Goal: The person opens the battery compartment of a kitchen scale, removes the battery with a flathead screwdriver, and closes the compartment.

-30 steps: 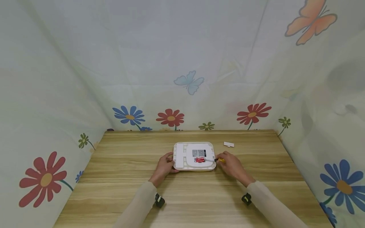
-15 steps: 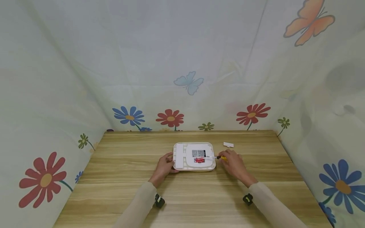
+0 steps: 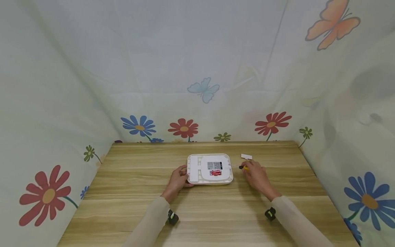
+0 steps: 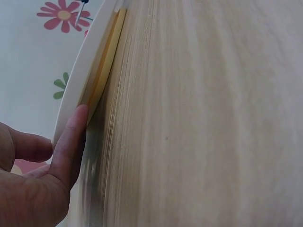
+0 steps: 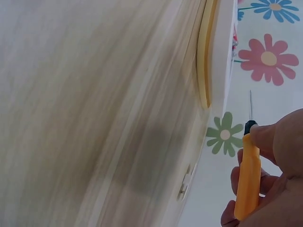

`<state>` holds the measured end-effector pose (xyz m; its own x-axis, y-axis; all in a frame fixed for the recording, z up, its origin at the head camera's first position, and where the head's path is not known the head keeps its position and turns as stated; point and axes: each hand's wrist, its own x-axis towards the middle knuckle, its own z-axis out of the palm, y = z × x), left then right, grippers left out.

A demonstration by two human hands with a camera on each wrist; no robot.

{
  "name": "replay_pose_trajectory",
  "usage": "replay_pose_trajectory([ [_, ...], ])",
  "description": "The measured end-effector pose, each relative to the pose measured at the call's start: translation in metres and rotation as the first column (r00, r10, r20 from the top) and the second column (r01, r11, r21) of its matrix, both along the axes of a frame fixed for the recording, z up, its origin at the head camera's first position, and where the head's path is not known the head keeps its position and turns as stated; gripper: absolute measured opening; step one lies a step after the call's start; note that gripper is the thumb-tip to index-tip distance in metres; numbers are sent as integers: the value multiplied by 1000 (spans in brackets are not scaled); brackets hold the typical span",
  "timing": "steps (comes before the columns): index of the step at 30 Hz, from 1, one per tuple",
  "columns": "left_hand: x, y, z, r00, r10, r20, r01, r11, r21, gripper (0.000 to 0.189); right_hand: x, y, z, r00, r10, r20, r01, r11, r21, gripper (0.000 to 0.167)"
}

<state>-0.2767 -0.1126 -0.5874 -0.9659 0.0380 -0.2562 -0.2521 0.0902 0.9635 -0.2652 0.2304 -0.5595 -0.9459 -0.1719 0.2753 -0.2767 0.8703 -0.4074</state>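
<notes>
A white device (image 3: pixel 195 168) with rounded corners lies on the wooden table, its label side up. Red batteries (image 3: pixel 215 173) sit in its small compartment. My left hand (image 3: pixel 177 180) grips the device's left edge, thumb on top and fingers beneath, as the left wrist view shows. My right hand (image 3: pixel 256 175) holds a screwdriver (image 5: pixel 249 175) with a yellow handle and thin metal shaft. The shaft points left, near the device's right edge; whether it touches is too small to tell. Just behind the right hand lies a small white battery cover (image 3: pixel 246 156).
The wooden table (image 3: pixel 210 212) reaches back to a pale cloth (image 3: pixel 154 68) printed with flowers and butterflies. This cloth also hangs at both sides. Black cameras are strapped at both wrists.
My right hand has drawn the screwdriver to the right, away from the batteries. At first its tip was at the batteries. My left hand has stayed on the device.
</notes>
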Motion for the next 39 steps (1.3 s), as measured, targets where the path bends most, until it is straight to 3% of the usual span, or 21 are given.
replay_pose_trajectory([
  [13, 0, 0, 3, 1000, 5, 9, -5, 1000, -1, 54, -6, 15, -7, 992, -85, 89, 80, 996, 49, 17],
  [18, -1, -1, 4, 1000, 2, 12, -2, 1000, 0, 54, -7, 19, -10, 978, -105, 180, 93, 993, 71, 19],
  [26, -1, -1, 4, 1000, -2, 12, 3, 1000, -6, 54, -8, 22, -17, 957, -131, 259, 106, 988, 110, 19],
  [39, -3, -2, 1, 1000, -9, 14, 9, 1000, 7, 54, -7, 22, -16, 967, -114, 227, 92, 990, 103, 27],
])
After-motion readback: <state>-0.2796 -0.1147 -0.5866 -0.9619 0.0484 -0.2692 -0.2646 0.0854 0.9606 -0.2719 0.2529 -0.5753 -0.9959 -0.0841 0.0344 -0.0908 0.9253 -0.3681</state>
